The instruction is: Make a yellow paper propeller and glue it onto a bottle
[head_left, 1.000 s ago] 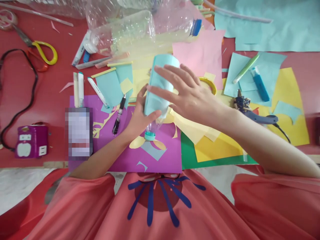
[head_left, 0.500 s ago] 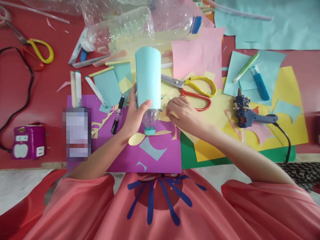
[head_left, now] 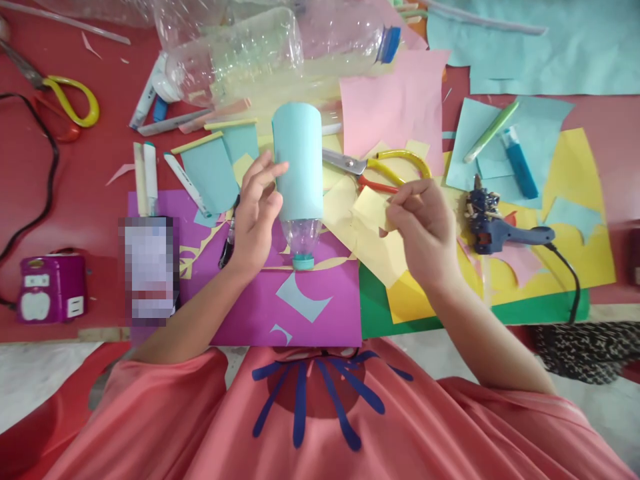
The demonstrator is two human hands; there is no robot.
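Note:
A small bottle with light-blue paper (head_left: 299, 163) wrapped round its body stands cap-end toward me, its green cap (head_left: 303, 261) over the purple sheet (head_left: 300, 320). Just left of the wrapped bottle is my left hand (head_left: 255, 220), its fingers apart and bent, holding nothing. My right hand (head_left: 425, 230) pinches a small pale-yellow paper piece (head_left: 370, 208) between thumb and fingers, to the right of the bottle. Behind that hand lie scissors (head_left: 360, 167) with yellow and red handles, partly hidden by the fingers.
Clear plastic bottles (head_left: 250, 53) lie at the back. A glue gun (head_left: 510, 235) with a cord rests on yellow paper (head_left: 590, 247) at the right. To the left are a phone (head_left: 150, 267), a purple socket box (head_left: 53, 287), markers and more scissors (head_left: 70, 100).
My left hand has let go of the wrapped bottle and opened. My right hand has moved right and lifted a pale-yellow paper piece. The leaf-like yellow piece by the cap now looks thin.

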